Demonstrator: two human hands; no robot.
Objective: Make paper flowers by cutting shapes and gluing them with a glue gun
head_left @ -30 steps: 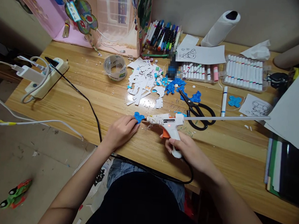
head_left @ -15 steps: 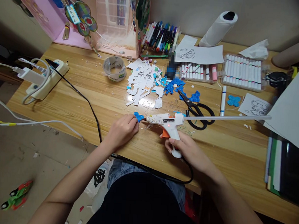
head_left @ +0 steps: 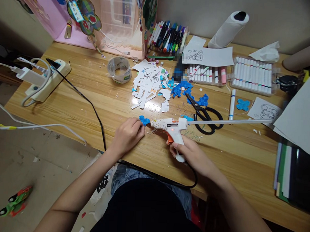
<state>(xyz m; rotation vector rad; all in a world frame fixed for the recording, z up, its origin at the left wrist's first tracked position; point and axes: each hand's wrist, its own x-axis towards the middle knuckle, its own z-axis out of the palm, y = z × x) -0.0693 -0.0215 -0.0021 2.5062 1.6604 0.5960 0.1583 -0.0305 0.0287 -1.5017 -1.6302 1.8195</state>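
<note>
My left fingers (head_left: 137, 128) pinch the blue cutout (head_left: 144, 120) over the near side of the bench (head_left: 148, 151). My right fingers (head_left: 183, 149) grip the glue gun (head_left: 173, 124) by its handle, nozzle at the cutout; whether they touch, I cannot tell.

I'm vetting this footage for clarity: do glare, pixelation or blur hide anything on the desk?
Head view: glare whitens the glossy brown wooden tabletop beside the jagged white paper scraps; head view: a blocky pixelated patch masks an area just behind the bright-blue scraps; head view: the white plastic glue gun looks fairly sharp, its label unreadable.
</note>
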